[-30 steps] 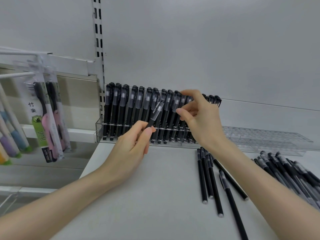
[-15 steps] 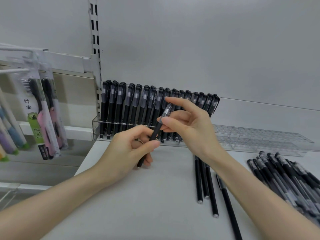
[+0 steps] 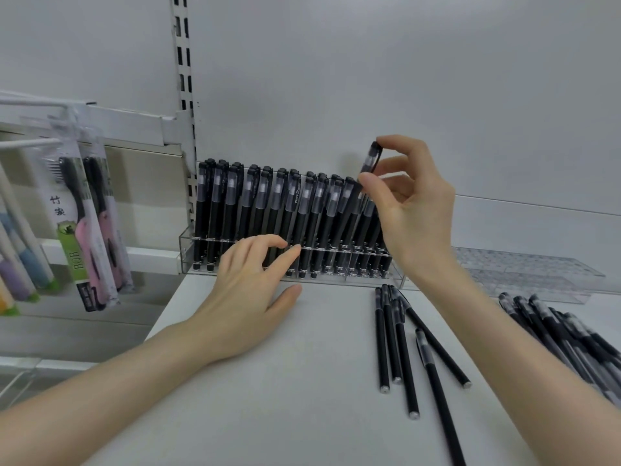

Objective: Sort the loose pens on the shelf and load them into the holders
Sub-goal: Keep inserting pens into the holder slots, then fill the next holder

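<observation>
Black and capped, the pen (image 3: pixel 372 161) stands near upright, cap uppermost and leaning slightly right. The right hand (image 3: pixel 410 210) pinches it at the cap end between thumb and forefinger and hides its lower barrel. It hangs over the right end of the clear holder (image 3: pixel 188 243), so the next move is probably a descent along the pen's own axis. The left hand (image 3: pixel 248 297) rests loosely spread, holding nothing, fingertips at the holder's front. Loose pens (image 3: pixel 400 341) lie on the shelf (image 3: pixel 268 398) nearby.
</observation>
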Demonstrator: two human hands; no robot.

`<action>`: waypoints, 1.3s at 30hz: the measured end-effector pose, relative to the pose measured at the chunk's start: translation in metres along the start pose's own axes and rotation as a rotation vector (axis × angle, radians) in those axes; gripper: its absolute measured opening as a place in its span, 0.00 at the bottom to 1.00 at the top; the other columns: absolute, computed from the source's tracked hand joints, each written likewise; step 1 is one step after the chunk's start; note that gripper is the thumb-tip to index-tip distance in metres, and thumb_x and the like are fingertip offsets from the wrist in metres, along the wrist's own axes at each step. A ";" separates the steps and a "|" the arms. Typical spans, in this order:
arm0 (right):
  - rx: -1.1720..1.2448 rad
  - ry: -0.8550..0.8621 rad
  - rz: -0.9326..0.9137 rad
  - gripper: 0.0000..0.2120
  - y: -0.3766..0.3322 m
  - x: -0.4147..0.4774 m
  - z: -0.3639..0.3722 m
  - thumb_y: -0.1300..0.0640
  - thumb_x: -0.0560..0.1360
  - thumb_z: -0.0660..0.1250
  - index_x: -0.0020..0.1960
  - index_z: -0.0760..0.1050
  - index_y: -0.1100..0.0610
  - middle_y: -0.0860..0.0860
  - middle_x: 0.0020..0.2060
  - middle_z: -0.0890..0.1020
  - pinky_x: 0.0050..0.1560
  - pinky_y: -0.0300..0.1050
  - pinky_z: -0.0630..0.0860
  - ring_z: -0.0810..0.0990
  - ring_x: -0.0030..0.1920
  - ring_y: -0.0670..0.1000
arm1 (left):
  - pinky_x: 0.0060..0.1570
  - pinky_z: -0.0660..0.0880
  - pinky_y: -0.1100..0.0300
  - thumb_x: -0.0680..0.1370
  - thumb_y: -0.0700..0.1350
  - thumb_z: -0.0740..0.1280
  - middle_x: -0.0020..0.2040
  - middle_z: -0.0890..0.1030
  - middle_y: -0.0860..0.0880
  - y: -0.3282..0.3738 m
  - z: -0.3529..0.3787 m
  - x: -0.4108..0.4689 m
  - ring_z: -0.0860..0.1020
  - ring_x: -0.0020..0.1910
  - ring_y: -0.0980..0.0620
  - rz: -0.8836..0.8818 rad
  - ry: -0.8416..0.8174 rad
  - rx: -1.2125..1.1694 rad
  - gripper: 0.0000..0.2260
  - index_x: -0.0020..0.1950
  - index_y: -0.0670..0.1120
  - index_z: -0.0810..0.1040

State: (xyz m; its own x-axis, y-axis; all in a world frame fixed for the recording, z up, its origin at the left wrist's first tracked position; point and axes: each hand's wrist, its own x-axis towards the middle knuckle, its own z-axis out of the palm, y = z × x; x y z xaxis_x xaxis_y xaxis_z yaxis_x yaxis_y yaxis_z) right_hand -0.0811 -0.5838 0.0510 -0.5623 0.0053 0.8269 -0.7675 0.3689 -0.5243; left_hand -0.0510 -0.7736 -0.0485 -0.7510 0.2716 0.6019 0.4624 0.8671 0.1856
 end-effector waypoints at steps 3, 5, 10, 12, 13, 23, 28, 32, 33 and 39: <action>-0.017 -0.017 0.002 0.17 0.008 -0.002 0.003 0.64 0.74 0.69 0.54 0.70 0.45 0.42 0.38 0.77 0.41 0.34 0.74 0.79 0.38 0.48 | 0.64 0.56 0.54 0.76 0.57 0.52 0.63 0.69 0.47 0.002 -0.001 0.000 0.61 0.64 0.50 -0.002 -0.030 0.045 0.26 0.70 0.46 0.70; -0.025 -0.050 0.020 0.16 0.014 -0.005 0.006 0.64 0.74 0.69 0.55 0.72 0.46 0.43 0.38 0.77 0.41 0.36 0.75 0.79 0.38 0.50 | 0.62 0.58 0.52 0.77 0.56 0.52 0.62 0.70 0.47 0.002 -0.002 0.000 0.62 0.63 0.49 0.005 -0.041 0.082 0.25 0.69 0.45 0.71; -0.163 -0.202 0.079 0.14 0.027 -0.013 0.011 0.63 0.75 0.69 0.59 0.74 0.54 0.46 0.37 0.78 0.44 0.38 0.76 0.79 0.38 0.49 | 0.62 0.62 0.50 0.76 0.55 0.53 0.62 0.71 0.46 0.005 -0.004 0.002 0.63 0.62 0.48 -0.002 -0.061 0.110 0.25 0.68 0.44 0.71; -0.169 -0.211 0.101 0.14 0.027 -0.012 0.010 0.63 0.75 0.69 0.59 0.74 0.54 0.48 0.37 0.79 0.46 0.42 0.76 0.80 0.39 0.51 | 0.61 0.64 0.49 0.76 0.55 0.53 0.61 0.71 0.46 0.006 -0.004 0.001 0.64 0.61 0.48 -0.003 -0.062 0.116 0.25 0.68 0.44 0.72; -0.172 -0.215 0.107 0.14 0.027 -0.012 0.009 0.63 0.75 0.69 0.59 0.74 0.53 0.48 0.37 0.79 0.47 0.43 0.76 0.80 0.40 0.52 | 0.61 0.65 0.48 0.76 0.55 0.53 0.60 0.72 0.46 0.006 -0.005 0.001 0.64 0.61 0.48 -0.006 -0.064 0.122 0.25 0.68 0.44 0.72; -0.235 -0.218 0.123 0.14 0.016 -0.019 -0.008 0.62 0.76 0.67 0.61 0.74 0.53 0.43 0.38 0.79 0.48 0.42 0.77 0.79 0.40 0.46 | 0.54 0.69 0.50 0.75 0.53 0.55 0.58 0.74 0.45 0.013 -0.012 -0.001 0.65 0.59 0.49 -0.017 -0.076 0.075 0.20 0.56 0.43 0.79; -0.343 -0.276 0.134 0.07 0.014 -0.032 -0.039 0.58 0.78 0.65 0.55 0.77 0.57 0.47 0.41 0.80 0.48 0.48 0.77 0.78 0.40 0.47 | 0.51 0.72 0.53 0.75 0.60 0.51 0.52 0.73 0.52 0.029 -0.020 0.002 0.67 0.52 0.53 0.056 -0.187 0.063 0.23 0.54 0.48 0.78; -0.394 -0.412 0.188 0.04 0.020 -0.044 -0.071 0.57 0.77 0.65 0.50 0.78 0.55 0.48 0.42 0.82 0.50 0.49 0.77 0.80 0.44 0.49 | 0.55 0.64 0.62 0.75 0.62 0.51 0.53 0.70 0.57 0.061 -0.022 0.005 0.67 0.55 0.56 -0.040 -0.343 -0.010 0.23 0.61 0.52 0.73; -0.403 -0.457 0.202 0.04 0.023 -0.047 -0.079 0.56 0.77 0.65 0.50 0.78 0.55 0.48 0.43 0.82 0.50 0.49 0.77 0.80 0.44 0.49 | 0.55 0.64 0.63 0.76 0.62 0.53 0.53 0.69 0.57 0.072 -0.020 0.004 0.67 0.55 0.56 -0.072 -0.348 -0.042 0.22 0.61 0.52 0.73; -0.457 -0.779 0.236 0.10 0.031 -0.064 -0.114 0.51 0.77 0.66 0.55 0.76 0.54 0.49 0.47 0.80 0.45 0.41 0.72 0.78 0.46 0.48 | 0.61 0.66 0.56 0.74 0.68 0.55 0.59 0.71 0.54 0.141 -0.001 -0.008 0.67 0.61 0.53 -0.242 -0.325 -0.024 0.29 0.67 0.50 0.67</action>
State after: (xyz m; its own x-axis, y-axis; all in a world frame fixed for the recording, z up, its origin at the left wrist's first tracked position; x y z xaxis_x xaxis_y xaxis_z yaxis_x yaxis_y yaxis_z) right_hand -0.0343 -0.4668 0.0050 -0.8630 -0.4372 0.2532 -0.5047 0.7685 -0.3933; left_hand 0.0207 -0.6538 -0.0264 -0.9476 0.1818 0.2625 0.2618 0.9131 0.3126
